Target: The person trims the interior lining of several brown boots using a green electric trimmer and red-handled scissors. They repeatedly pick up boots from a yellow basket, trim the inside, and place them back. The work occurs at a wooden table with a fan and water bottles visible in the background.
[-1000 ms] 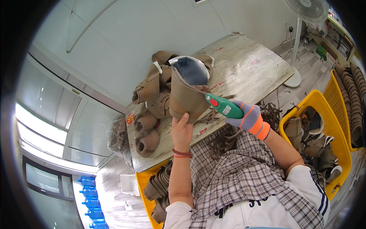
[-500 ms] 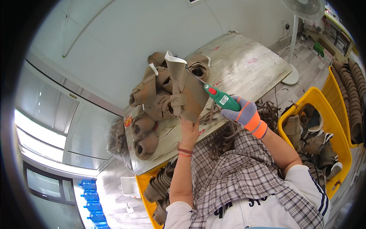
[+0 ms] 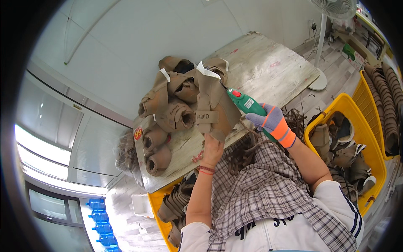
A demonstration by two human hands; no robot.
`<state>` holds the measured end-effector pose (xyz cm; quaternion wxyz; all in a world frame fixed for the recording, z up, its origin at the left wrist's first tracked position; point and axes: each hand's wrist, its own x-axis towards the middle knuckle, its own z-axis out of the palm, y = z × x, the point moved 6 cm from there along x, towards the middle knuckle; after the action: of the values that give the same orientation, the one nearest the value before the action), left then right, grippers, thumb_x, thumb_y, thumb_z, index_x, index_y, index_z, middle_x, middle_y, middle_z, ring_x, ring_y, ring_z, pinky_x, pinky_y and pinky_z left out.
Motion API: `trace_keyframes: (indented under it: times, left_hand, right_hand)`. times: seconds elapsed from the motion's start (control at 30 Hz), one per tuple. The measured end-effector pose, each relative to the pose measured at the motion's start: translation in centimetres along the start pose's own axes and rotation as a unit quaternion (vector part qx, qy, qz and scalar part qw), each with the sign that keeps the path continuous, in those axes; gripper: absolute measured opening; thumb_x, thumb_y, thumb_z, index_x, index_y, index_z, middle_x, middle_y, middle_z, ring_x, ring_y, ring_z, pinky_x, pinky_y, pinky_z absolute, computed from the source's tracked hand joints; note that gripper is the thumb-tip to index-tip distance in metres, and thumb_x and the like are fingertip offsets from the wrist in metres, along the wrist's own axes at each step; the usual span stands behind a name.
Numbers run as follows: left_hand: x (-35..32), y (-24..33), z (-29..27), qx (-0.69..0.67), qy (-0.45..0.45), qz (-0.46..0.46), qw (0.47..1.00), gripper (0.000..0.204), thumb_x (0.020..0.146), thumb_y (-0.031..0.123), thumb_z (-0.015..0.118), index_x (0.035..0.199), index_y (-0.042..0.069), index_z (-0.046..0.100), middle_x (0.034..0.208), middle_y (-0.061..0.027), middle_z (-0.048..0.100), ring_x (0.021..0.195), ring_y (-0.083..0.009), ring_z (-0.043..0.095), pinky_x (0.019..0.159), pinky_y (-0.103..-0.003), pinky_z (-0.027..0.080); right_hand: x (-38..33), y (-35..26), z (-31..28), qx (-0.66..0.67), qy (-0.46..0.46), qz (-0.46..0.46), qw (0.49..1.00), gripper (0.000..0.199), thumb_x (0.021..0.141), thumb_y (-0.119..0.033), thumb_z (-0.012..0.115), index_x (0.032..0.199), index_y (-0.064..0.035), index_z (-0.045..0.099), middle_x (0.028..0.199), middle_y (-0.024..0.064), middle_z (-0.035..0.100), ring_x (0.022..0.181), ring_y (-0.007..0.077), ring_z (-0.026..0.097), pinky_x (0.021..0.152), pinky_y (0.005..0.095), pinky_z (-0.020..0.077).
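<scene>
Turned since a second ago, the boot upper (image 3: 214, 107) now shows its outer side. Left hand (image 3: 212, 149) grips it; right hand (image 3: 270, 122) clasps the green tool (image 3: 245, 103). Many uppers (image 3: 168, 105) wait on the bench (image 3: 268, 71).

We could not see the fingers of the bare left hand (image 3: 211, 150); they lay behind the tan suede boot upper (image 3: 215, 105) held near the frame's centre. The tip of the green handheld tool (image 3: 247, 102) vanished against that upper, so we could not tell whether it touched. The grey-and-orange gloved right hand (image 3: 273, 122) covered the tool's rear. At the upper right, the white standing fan (image 3: 331, 8) was cut off by the edge. The stacked brown pieces in the yellow plastic crate (image 3: 357, 126) at right blurred toward the rim.
</scene>
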<state>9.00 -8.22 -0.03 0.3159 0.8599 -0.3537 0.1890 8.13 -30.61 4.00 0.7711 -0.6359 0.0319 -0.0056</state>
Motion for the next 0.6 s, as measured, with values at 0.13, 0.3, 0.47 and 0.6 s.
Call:
trace_keyframes:
  times: [0.13,0.3,0.47,0.6]
  left_hand:
    - [-1.0,0.3,0.3,0.027,-0.014,-0.022,0.999,0.033,0.084,0.002,0.056,0.117,0.001,0.054,0.129,-0.0189,0.043,0.116,-0.0384,0.041,0.098,-0.044,0.033]
    - [-2.1,-0.6,-1.2,-0.054,0.025,-0.119,0.991,0.03,0.083,0.004,0.055,0.113,-0.002,0.054,0.118,-0.0217,0.05,0.114,-0.0407,0.041,0.097,-0.044,0.033]
    - [-2.6,-2.1,-3.5,-0.179,0.064,-0.257,0.947,0.027,0.086,0.008,0.057,0.11,-0.003,0.056,0.109,-0.0156,0.059,0.103,-0.0281,0.053,0.09,-0.035,0.04]
    - [-1.9,-1.0,-2.1,-0.304,0.031,-0.331,0.893,0.025,0.086,0.01,0.058,0.106,-0.006,0.056,0.102,-0.0095,0.063,0.091,-0.0175,0.056,0.083,-0.03,0.043]
  right_hand:
    - [0.1,0.3,-1.1,-0.031,0.017,0.015,0.999,0.038,0.072,-0.024,0.076,0.094,0.0015,0.06,0.065,0.0001,0.056,0.05,0.0049,0.049,0.045,0.0213,0.0399]
    - [0.9,1.7,-3.8,-0.245,0.054,0.002,0.968,0.054,0.069,-0.045,0.075,0.097,-0.0005,0.062,0.072,0.0062,0.063,0.06,0.0123,0.058,0.056,0.0268,0.0477]
    - [5.6,4.0,-10.4,-0.531,0.128,0.067,0.835,0.064,0.07,-0.058,0.064,0.102,-0.0035,0.061,0.085,0.016,0.066,0.081,0.0304,0.064,0.072,0.0384,0.0491]
    - [10.0,6.9,-16.1,-0.626,0.163,0.1,0.756,0.058,0.072,-0.052,0.063,0.105,-0.0048,0.058,0.092,0.0181,0.065,0.089,0.0348,0.062,0.077,0.041,0.048]
